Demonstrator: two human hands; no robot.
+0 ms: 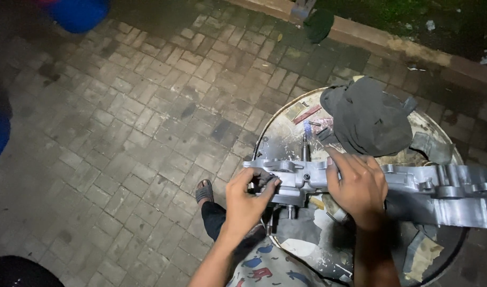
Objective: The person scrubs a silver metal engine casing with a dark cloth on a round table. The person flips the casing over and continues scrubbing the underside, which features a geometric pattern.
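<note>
A long grey cast-metal engine casing (440, 194) lies across a round metal drum top (286, 138). My left hand (247, 200) grips the casing's left end, fingers curled around a dark round part there. My right hand (357, 183) rests on top of the casing near its middle, fingers closed over the edge. A short shaft (305, 147) sticks up from the casing between my hands. A stud (291, 211) points down below it.
A dark crumpled cloth (368, 117) lies on the drum behind the casing, with small tools beside it. Brick paving (148, 133) spreads to the left. My sandalled foot (203, 190) is below. Blue objects (79, 13) sit at the upper left; a kerb (392, 42) runs behind.
</note>
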